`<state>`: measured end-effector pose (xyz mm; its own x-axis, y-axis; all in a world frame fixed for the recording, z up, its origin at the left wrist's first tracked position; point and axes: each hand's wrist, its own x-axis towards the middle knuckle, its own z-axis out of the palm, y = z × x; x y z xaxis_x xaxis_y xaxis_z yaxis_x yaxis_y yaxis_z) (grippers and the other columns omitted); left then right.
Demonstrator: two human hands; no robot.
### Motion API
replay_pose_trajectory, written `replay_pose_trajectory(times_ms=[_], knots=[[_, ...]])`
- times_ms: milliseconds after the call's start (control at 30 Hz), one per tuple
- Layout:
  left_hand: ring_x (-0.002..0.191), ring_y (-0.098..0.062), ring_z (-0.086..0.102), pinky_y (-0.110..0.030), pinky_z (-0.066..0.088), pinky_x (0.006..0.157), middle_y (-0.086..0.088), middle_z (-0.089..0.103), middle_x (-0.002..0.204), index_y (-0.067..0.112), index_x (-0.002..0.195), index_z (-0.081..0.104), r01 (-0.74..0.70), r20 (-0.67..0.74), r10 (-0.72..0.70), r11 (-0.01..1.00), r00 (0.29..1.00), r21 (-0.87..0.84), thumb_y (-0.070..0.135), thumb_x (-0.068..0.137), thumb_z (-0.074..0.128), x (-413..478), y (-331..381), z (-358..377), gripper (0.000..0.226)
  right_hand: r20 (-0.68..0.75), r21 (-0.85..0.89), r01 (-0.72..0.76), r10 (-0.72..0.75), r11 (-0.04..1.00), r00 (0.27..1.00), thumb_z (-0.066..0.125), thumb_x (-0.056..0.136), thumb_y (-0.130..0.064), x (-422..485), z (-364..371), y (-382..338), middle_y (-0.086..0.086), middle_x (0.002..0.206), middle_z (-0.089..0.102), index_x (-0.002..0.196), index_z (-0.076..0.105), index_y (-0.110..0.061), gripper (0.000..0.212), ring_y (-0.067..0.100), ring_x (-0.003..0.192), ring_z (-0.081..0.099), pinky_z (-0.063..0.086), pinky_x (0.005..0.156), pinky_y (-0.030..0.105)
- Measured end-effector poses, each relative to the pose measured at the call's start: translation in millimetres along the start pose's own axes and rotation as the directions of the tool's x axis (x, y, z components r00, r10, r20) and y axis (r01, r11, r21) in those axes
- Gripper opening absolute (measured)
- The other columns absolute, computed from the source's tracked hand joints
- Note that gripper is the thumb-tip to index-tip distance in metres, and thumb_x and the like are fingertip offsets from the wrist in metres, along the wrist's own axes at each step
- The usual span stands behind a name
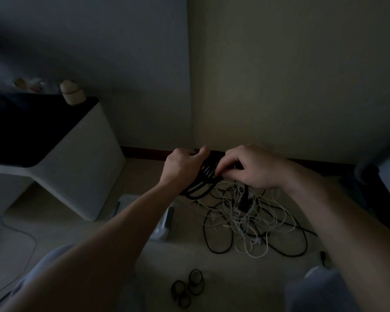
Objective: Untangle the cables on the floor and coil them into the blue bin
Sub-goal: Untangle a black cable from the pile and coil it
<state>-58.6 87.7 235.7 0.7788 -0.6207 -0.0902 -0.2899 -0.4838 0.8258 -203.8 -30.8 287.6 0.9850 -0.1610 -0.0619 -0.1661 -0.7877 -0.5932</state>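
Light, limp and springy, by judgement: black rubber-sheathed cable coil (195, 190), several loops thick, likely to spring open if released. Grip across all loops at one point, never by a single strand.

Clamped at the upper end in the left hand (182, 164), fingers and thumb curled round the bundle. Pinched just beside that by the right hand (250, 168), fingertips curled onto the strands.

Raised above the floor, lower loops hanging toward the tangle of thin white and black cables (245, 221) spread below the right hand. Expect snagging: dark connector (243, 203) dangling under the right hand into that tangle.

Pale bluish plastic bin (164, 224) on the floor under the left forearm, mostly hidden, just left of the tangle. Small black loop ties (187, 287) lying nearer the knees, apart from the tangle.
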Motion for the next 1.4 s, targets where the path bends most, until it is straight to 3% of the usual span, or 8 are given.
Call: replay_pose_trajectory(times_ms=[233, 400, 600, 833, 1067, 1167, 1267, 1400], knots=[[0.048, -0.017, 0.053, -0.032, 0.047, 0.059, -0.001, 0.057, 0.05, -0.003, 0.073, 0.069, 0.072, 0.055, -0.067, 0.992, 0.996, -0.105, 0.061, 0.084, 0.059, -11.4, 4.8, 4.7, 0.066, -0.199, -0.153, -0.1, 0.068, 0.983, 0.978, 0.079, 0.081, -0.032, -5.5, 0.1, -3.6, -0.026, 0.066, 0.06, 0.081, 0.074, -0.036, 0.006, -0.012, 0.066, 0.057, 0.035, 0.054, 0.008], [0.051, -0.017, 0.054, -0.032, 0.047, 0.06, -0.001, 0.059, 0.054, -0.003, 0.076, 0.07, 0.096, 0.092, -0.083, 0.986, 0.992, -0.138, 0.062, 0.084, 0.059, -18.8, 8.4, 5.8, 0.066, -0.276, -0.287, -0.207, 0.127, 0.935, 0.953, 0.083, 0.073, -0.044, -8.4, -0.6, -3.0, -0.017, 0.068, 0.061, 0.067, 0.063, -0.032, 0.024, -0.004, 0.064, 0.053, 0.032, 0.051, 0.02], [0.039, -0.013, 0.047, -0.023, 0.04, 0.048, -0.001, 0.054, 0.05, 0.007, 0.067, 0.068, 0.124, 0.159, -0.098, 0.979, 0.982, -0.164, 0.056, 0.088, 0.061, -25.0, 14.8, 5.8, 0.054, -0.215, 0.053, -0.25, 0.256, 0.967, 0.943, 0.091, 0.063, -0.03, -6.1, 3.9, 19.2, -0.011, 0.057, 0.061, 0.062, 0.061, -0.021, 0.031, 0.006, 0.055, 0.056, 0.043, 0.055, 0.027], [0.036, -0.011, 0.03, -0.017, 0.028, 0.037, 0.0, 0.045, 0.048, 0.007, 0.071, 0.056, 0.301, 0.353, -0.129, 0.819, 0.927, -0.489, 0.041, 0.097, 0.056, -27.9, 22.2, -0.1, 0.042, -0.274, 0.269, -0.131, 0.206, 0.954, 0.939, 0.092, 0.064, -0.028, -5.8, 4.0, 31.4, -0.011, 0.053, 0.053, 0.061, 0.061, -0.019, 0.033, 0.003, 0.049, 0.044, 0.034, 0.051, 0.023], [0.034, -0.009, 0.027, -0.017, 0.023, 0.038, 0.001, 0.042, 0.05, 0.009, 0.067, 0.053, 0.361, 0.469, -0.06, 0.725, 0.881, -0.586, 0.04, 0.1, 0.047, -30.4, 22.6, -8.6, 0.046, -0.245, 0.472, -0.031, 0.165, 0.881, 0.955, 0.092, 0.063, -0.02, -4.3, 8.2, 39.2, -0.008, 0.108, 0.072, 0.054, 0.06, -0.024, 0.033, 0.013, 0.096, 0.071, 0.054, 0.093, 0.034], [0.034, -0.008, 0.026, -0.025, 0.021, 0.05, 0.006, 0.039, 0.042, 0.01, 0.068, 0.048, 0.401, 0.534, -0.057, 0.728, 0.843, -0.556, 0.042, 0.101, 0.042, -34.9, 21.4, -10.1, 0.047, -0.171, 0.549, -0.059, 0.182, 0.834, 0.968, 0.09, 0.057, -0.034, -5.2, 9.7, 42.3, 0.009, 0.116, 0.072, 0.055, 0.061, -0.025, 0.03, 0.017, 0.107, 0.07, 0.051, 0.102, 0.04], [0.033, -0.009, 0.025, -0.029, 0.019, 0.057, 0.006, 0.036, 0.04, 0.009, 0.067, 0.045, 0.432, 0.575, -0.044, 0.708, 0.817, -0.559, 0.044, 0.1, 0.039, -34.5, 19.8, -9.8, 0.049, -0.157, 0.573, -0.04, 0.157, 0.818, 0.975, 0.092, 0.064, -0.029, -5.8, 8.8, 44.0, 0.005, 0.092, 0.07, 0.057, 0.059, -0.024, 0.034, 0.015, 0.089, 0.065, 0.047, 0.083, 0.028], [0.035, -0.011, 0.025, -0.022, 0.03, 0.043, 0.001, 0.033, 0.045, 0.008, 0.068, 0.049, 0.445, 0.596, -0.04, 0.704, 0.802, -0.553, 0.044, 0.1, 0.039, -31.3, 16.3, -12.7, 0.05, -0.177, 0.57, 0.01, 0.112, 0.821, 0.978, 0.084, 0.076, -0.01, -6.1, 8.9, 40.5, -0.008, 0.058, 0.049, 0.059, 0.054, -0.019, 0.035, 0.004, 0.057, 0.046, 0.037, 0.057, 0.019]])
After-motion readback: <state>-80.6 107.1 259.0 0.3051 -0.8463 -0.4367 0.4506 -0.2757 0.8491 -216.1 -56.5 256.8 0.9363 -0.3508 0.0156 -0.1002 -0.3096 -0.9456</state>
